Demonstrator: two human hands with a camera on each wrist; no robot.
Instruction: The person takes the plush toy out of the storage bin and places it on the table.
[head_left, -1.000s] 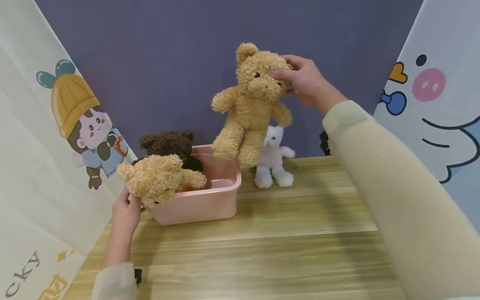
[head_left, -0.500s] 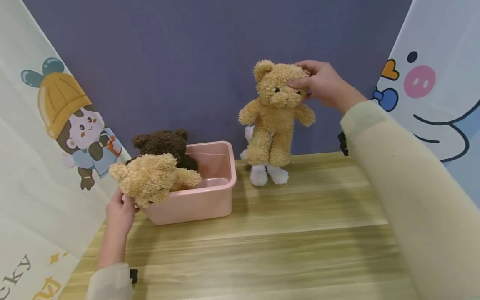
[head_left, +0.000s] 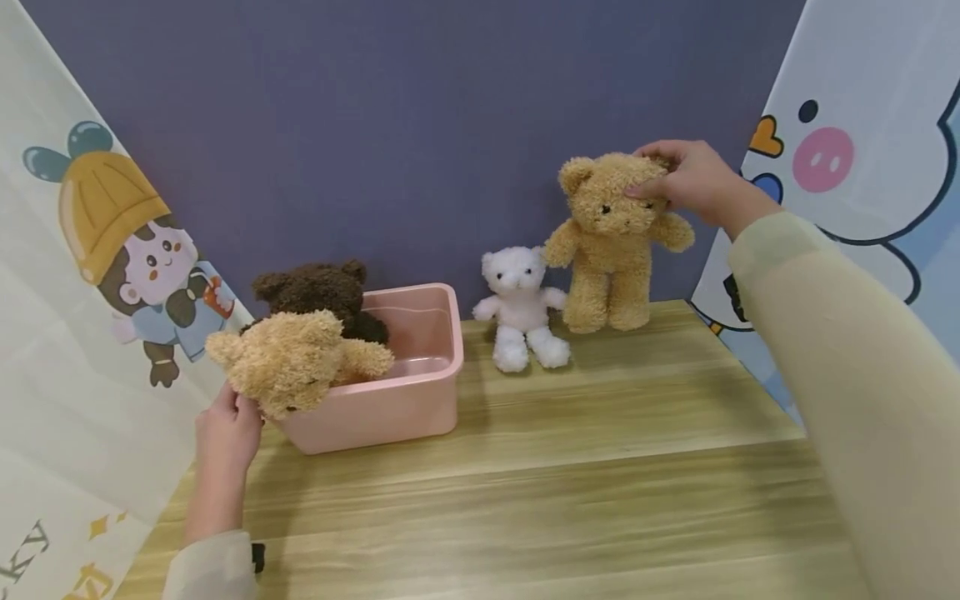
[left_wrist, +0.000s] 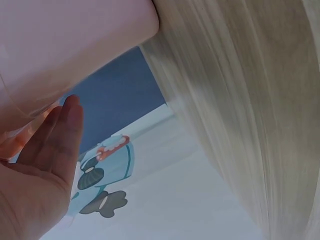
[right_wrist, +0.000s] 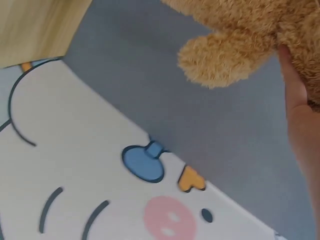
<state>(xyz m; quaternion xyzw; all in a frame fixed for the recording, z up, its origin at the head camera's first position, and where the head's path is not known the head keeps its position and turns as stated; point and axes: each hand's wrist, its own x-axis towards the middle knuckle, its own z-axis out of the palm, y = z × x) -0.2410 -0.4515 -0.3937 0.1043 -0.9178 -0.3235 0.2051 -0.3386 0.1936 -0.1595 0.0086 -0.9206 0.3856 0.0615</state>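
In the head view, my right hand [head_left: 697, 183] grips a tan teddy bear [head_left: 611, 258] by the side of its head. The bear is upright at the back right, and whether its feet touch the table cannot be told. Just left of it sits a smaller white teddy bear [head_left: 517, 300]. My left hand [head_left: 228, 433] holds the left end of a pink bin [head_left: 375, 417]; a bear's head partly hides the grip. In the left wrist view, the fingers [left_wrist: 67, 130] lie against the bin wall. The bin contains a second tan bear [head_left: 285, 358], leaning over the rim, and a dark brown bear [head_left: 311, 292].
A wooden table [head_left: 510, 517] carries everything. Behind it rises a dark blue-grey wall [head_left: 420, 125]. Printed cartoon panels flank both sides, with a pig-nosed figure [head_left: 825, 158] on the right and a child in a yellow hat [head_left: 112, 200] on the left.
My right hand has carried the tan bear rightward and down, past the white bear, which it covered half a second ago. The left hand stays at the bin; the view has shifted slightly.
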